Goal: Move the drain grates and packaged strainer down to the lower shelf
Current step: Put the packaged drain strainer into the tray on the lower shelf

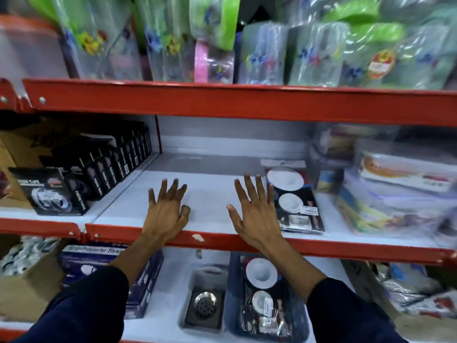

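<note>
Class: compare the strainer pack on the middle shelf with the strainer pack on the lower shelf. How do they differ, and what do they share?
The middle-shelf pack lies directly on the white shelf board; the lower-shelf pack sits in a blue tray. The middle-shelf pack lies just beside the right hand; the lower-shelf pack lies under the right forearm, beside a drain grate. Both show two white round strainers on dark card, wrapped in clear plastic.
</note>
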A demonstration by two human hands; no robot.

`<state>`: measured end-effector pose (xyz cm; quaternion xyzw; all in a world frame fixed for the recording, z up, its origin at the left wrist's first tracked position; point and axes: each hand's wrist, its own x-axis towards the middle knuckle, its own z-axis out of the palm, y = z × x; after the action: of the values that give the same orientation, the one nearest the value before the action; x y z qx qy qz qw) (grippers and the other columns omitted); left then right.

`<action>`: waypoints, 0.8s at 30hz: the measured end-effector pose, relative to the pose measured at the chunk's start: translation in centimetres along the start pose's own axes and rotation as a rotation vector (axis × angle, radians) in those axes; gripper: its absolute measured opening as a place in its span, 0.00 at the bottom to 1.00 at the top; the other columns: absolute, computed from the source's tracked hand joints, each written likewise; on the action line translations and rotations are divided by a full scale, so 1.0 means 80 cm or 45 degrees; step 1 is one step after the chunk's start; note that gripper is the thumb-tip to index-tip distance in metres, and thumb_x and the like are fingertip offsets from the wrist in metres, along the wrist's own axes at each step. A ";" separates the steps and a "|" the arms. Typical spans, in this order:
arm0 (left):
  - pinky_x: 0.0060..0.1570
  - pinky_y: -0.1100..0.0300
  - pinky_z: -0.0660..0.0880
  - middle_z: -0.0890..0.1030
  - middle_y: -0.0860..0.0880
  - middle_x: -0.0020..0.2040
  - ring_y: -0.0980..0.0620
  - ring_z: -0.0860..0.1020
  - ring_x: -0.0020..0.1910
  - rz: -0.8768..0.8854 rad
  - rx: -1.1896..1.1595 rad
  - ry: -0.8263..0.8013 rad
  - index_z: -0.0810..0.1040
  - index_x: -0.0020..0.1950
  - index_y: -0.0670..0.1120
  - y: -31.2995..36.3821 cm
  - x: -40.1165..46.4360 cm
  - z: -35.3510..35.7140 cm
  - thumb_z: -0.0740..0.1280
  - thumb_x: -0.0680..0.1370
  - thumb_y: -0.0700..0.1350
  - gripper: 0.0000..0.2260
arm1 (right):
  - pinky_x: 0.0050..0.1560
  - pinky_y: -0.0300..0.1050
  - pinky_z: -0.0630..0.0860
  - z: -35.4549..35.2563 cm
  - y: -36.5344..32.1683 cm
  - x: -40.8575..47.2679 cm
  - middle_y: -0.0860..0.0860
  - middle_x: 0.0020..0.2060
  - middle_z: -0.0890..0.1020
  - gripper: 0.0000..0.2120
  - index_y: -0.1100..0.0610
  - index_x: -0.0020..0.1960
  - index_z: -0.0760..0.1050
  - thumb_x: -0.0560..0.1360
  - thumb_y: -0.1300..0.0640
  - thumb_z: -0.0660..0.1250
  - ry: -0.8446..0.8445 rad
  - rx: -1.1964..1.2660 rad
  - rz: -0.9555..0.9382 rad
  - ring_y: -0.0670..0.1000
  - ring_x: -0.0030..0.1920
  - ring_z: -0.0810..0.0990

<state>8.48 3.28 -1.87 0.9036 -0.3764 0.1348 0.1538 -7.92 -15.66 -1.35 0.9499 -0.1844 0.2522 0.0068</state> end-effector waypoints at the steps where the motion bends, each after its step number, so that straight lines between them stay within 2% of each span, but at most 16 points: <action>1: 0.79 0.36 0.47 0.56 0.44 0.82 0.43 0.48 0.82 0.019 -0.027 -0.013 0.58 0.80 0.47 0.013 0.001 -0.001 0.49 0.76 0.54 0.32 | 0.80 0.65 0.43 -0.001 0.008 0.000 0.53 0.82 0.48 0.32 0.51 0.82 0.51 0.81 0.38 0.47 -0.015 -0.009 0.021 0.58 0.82 0.43; 6: 0.81 0.47 0.51 0.53 0.44 0.82 0.45 0.51 0.82 0.163 -0.309 -0.095 0.56 0.81 0.45 0.093 0.013 0.006 0.56 0.82 0.46 0.27 | 0.79 0.65 0.42 -0.009 0.058 -0.003 0.54 0.82 0.48 0.31 0.52 0.82 0.49 0.82 0.42 0.48 -0.038 -0.059 0.155 0.58 0.82 0.42; 10: 0.78 0.57 0.59 0.64 0.42 0.79 0.44 0.64 0.78 0.176 -0.522 -0.206 0.62 0.78 0.42 0.159 0.028 0.016 0.59 0.82 0.43 0.24 | 0.80 0.62 0.48 -0.024 0.104 -0.013 0.58 0.81 0.53 0.29 0.53 0.81 0.52 0.82 0.47 0.51 -0.041 -0.026 0.360 0.61 0.81 0.49; 14: 0.72 0.58 0.68 0.74 0.42 0.73 0.43 0.73 0.71 -0.027 -0.819 -0.318 0.73 0.72 0.41 0.218 0.043 0.023 0.60 0.82 0.42 0.19 | 0.75 0.60 0.60 -0.038 0.143 -0.021 0.67 0.76 0.61 0.29 0.56 0.81 0.52 0.83 0.49 0.53 -0.167 -0.007 0.617 0.67 0.75 0.63; 16: 0.66 0.60 0.72 0.80 0.41 0.66 0.41 0.77 0.66 -0.112 -0.886 -0.319 0.81 0.63 0.41 0.238 0.052 0.025 0.61 0.81 0.43 0.15 | 0.68 0.58 0.70 -0.046 0.155 -0.021 0.67 0.70 0.71 0.26 0.60 0.78 0.57 0.83 0.51 0.53 -0.218 0.079 0.652 0.66 0.65 0.74; 17: 0.64 0.57 0.75 0.83 0.41 0.62 0.40 0.80 0.62 -0.151 -0.928 -0.305 0.83 0.59 0.41 0.247 0.056 0.027 0.62 0.80 0.43 0.13 | 0.64 0.58 0.73 -0.051 0.162 -0.021 0.65 0.66 0.75 0.24 0.62 0.76 0.59 0.83 0.52 0.54 -0.219 0.177 0.674 0.65 0.61 0.77; 19: 0.63 0.53 0.77 0.84 0.41 0.59 0.42 0.82 0.59 -0.260 -1.059 -0.269 0.83 0.58 0.40 0.255 0.063 0.031 0.68 0.78 0.44 0.12 | 0.61 0.55 0.75 -0.061 0.171 -0.019 0.64 0.61 0.78 0.20 0.63 0.70 0.67 0.83 0.52 0.55 -0.192 0.366 0.769 0.64 0.58 0.79; 21: 0.64 0.51 0.78 0.85 0.40 0.59 0.44 0.83 0.58 -0.404 -1.225 -0.255 0.81 0.61 0.39 0.254 0.066 0.034 0.72 0.75 0.41 0.16 | 0.57 0.52 0.77 -0.070 0.174 -0.019 0.64 0.58 0.80 0.17 0.63 0.64 0.72 0.82 0.53 0.57 -0.143 0.469 0.813 0.63 0.58 0.79; 24: 0.61 0.49 0.80 0.85 0.38 0.56 0.42 0.83 0.56 -0.521 -1.430 -0.280 0.77 0.63 0.36 0.249 0.064 0.031 0.76 0.71 0.35 0.21 | 0.44 0.50 0.78 -0.082 0.178 -0.026 0.63 0.48 0.84 0.12 0.65 0.57 0.76 0.79 0.57 0.63 -0.014 0.613 0.819 0.63 0.48 0.82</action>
<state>-2.07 -14.28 1.19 0.7469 -0.2224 -0.2109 0.5901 -17.78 -27.48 2.22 0.8196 -0.4080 0.2723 -0.2962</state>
